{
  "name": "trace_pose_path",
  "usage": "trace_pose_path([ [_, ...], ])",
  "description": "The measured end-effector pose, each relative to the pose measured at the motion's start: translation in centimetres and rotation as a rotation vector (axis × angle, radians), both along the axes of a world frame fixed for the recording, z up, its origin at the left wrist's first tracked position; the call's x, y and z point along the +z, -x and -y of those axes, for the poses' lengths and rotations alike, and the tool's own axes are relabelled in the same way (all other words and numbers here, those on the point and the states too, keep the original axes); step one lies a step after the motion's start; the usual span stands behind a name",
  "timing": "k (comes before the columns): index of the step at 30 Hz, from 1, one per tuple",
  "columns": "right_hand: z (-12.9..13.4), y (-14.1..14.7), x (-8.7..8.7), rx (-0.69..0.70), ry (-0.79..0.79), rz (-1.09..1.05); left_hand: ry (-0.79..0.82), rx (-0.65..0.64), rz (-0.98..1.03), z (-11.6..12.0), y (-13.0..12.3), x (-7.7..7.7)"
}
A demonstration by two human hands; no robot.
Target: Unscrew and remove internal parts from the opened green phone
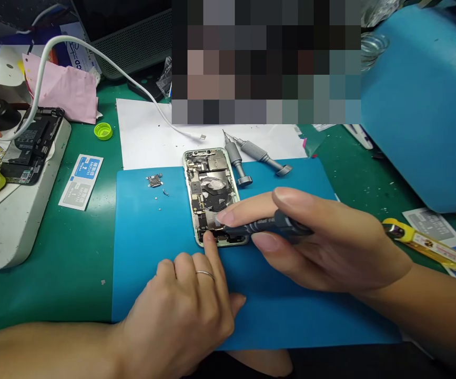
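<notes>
A smartphone [214,197] with its inside bared lies upright-oriented on the blue mat [149,263]. In my right hand [330,239] is a dark screwdriver [265,226], its front end over the phone's lower right. Its tip is hard to make out. My left hand [188,300], with a ring on one finger, stretches its index finger onto the phone's bottom left edge. The other fingers are curled and the thumb stands apart. Left of the phone sit a small metal-and-board part [154,180] and a tiny loose piece [165,193].
Two grey screwdrivers [236,160] lie beyond the phone, near a white cable [133,79]. A white device [30,221] bearing a phone part stands left, by a green cap [103,131]. At right are a yellow-handled tool [428,247] and a large blue object [421,116].
</notes>
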State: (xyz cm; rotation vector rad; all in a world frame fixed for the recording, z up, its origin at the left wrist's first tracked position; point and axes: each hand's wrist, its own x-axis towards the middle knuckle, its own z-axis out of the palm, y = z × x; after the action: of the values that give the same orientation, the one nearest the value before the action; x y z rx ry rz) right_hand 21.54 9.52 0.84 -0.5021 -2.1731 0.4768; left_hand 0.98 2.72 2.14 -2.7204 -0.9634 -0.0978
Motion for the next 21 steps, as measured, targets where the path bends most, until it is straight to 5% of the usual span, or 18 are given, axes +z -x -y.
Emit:
trace_pose_path([
  [5, -0.1, 0.5, -0.5, -0.101, -0.159, -0.091, -0.017, 0.002, 0.037, 0.1, 0.1, -0.2],
  [12, -0.2, -0.2, 0.5, 0.044, -0.051, 0.028, 0.005, 0.007, 0.004, 0.2, 0.0, 0.0],
  [17, -0.1, 0.3, -0.5, -0.074, -0.151, -0.061, -0.023, 0.005, 0.049, 0.3, 0.1, -0.2],
  [21, -0.3, 0.5, -0.6, -0.004, -0.090, -0.103, -0.015, 0.005, 0.024, 0.2, 0.1, -0.3],
])
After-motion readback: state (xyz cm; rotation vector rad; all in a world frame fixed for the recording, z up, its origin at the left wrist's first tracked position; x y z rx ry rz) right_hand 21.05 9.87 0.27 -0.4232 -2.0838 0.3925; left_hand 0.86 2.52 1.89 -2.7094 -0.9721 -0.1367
